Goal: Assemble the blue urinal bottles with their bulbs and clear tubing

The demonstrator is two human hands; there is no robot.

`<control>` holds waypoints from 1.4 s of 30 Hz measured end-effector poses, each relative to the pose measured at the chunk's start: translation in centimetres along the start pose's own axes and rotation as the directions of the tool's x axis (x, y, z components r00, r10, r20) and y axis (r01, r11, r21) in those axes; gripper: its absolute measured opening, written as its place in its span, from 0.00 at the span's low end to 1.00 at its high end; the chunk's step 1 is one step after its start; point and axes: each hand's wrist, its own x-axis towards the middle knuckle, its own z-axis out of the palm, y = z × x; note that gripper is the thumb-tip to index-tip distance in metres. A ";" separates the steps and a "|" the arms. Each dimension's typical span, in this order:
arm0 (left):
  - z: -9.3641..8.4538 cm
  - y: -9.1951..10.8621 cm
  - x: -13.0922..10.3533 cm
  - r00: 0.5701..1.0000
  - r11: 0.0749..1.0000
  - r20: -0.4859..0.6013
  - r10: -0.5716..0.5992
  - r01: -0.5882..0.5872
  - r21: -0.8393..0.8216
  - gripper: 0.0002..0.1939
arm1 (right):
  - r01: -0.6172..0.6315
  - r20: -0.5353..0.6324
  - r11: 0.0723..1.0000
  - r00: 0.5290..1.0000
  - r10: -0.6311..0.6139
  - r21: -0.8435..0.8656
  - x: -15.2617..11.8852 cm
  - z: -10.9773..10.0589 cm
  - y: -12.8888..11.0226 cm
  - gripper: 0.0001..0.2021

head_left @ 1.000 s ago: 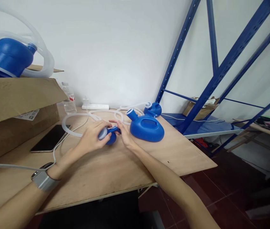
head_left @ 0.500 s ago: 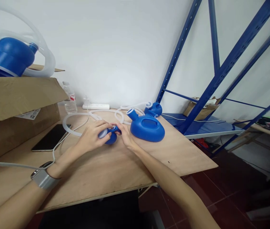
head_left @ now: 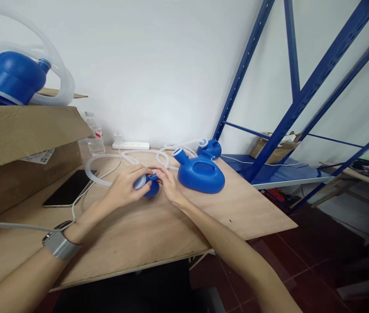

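Observation:
Between my hands is a blue plastic urinal funnel point(head_left: 152, 189) with a whitish rim, close above the wooden table. My left hand point(head_left: 123, 186) wraps round its rim end, thumb in front and fingers over the top. My right hand point(head_left: 170, 188) pinches a flat blue tab on the funnel's right side; the fingertips partly hide it. Just right of my hands stands a blue urinal bottle point(head_left: 200, 177) with a handle hole and an angled neck. Behind the bottle lies another blue funnel point(head_left: 209, 149). Clear tubing point(head_left: 89, 167) loops across the table behind my hands.
At left, a cardboard box point(head_left: 24, 126) holds more blue funnels point(head_left: 18, 71) and tubing. A phone point(head_left: 68, 189), a water bottle point(head_left: 95, 134) and a power strip point(head_left: 135, 145) lie towards the back. A white cable point(head_left: 24, 226) crosses my left wrist. Blue shelving point(head_left: 246, 56) stands at right.
My right hand's fingers have shifted on the tab, with the thumb now on top and the fingers higher. My left hand keeps its hold on the funnel.

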 end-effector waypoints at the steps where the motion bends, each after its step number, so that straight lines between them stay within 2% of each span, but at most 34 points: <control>1: 0.0 -0.1 0.0 1.000 1.000 0.007 -0.006 0.006 0.007 0.12 | 0.004 0.023 1.000 1.000 -0.004 0.000 0.0 -0.2 0.1 0.22; 9: -0.1 -0.7 0.2 0.999 0.998 0.028 -0.047 0.046 0.033 0.11 | 0.004 0.194 0.999 0.981 0.004 -0.040 0.6 -1.6 -0.3 0.34; 12: -0.3 -0.2 0.5 0.990 0.990 0.007 -0.138 0.138 -0.016 0.12 | 0.036 0.227 0.993 0.974 -0.010 -0.110 0.7 -1.8 -0.7 0.36; 16: -0.5 0.2 0.9 0.949 0.945 0.008 -0.315 0.314 -0.085 0.16 | 0.092 0.241 0.976 0.970 -0.043 -0.195 0.6 -1.4 -0.9 0.35; 18: -0.5 0.1 0.9 0.937 0.931 0.015 -0.348 0.347 -0.111 0.17 | 0.102 0.225 0.973 0.973 -0.055 -0.206 0.5 -1.2 -0.9 0.33; 22: -0.4 -0.5 0.8 0.932 0.925 0.023 -0.363 0.363 -0.114 0.22 | 0.093 0.186 0.976 0.981 -0.056 -0.197 0.4 -0.9 -0.9 0.29; 28: -0.6 -0.4 0.8 0.923 0.920 0.060 -0.379 0.383 -0.085 0.21 | 0.084 0.173 0.984 0.983 -0.056 -0.159 0.2 -0.7 -0.6 0.27; 35: -0.3 0.6 0.8 0.908 0.903 -0.009 -0.418 0.415 -0.110 0.19 | 0.084 0.160 0.985 0.985 -0.059 -0.150 0.4 -0.6 -0.1 0.28; 42: 0.0 1.7 1.0 0.894 0.898 -0.096 -0.438 0.441 0.009 0.14 | 0.139 0.206 0.972 0.974 -0.098 -0.192 -0.4 -0.5 -1.0 0.31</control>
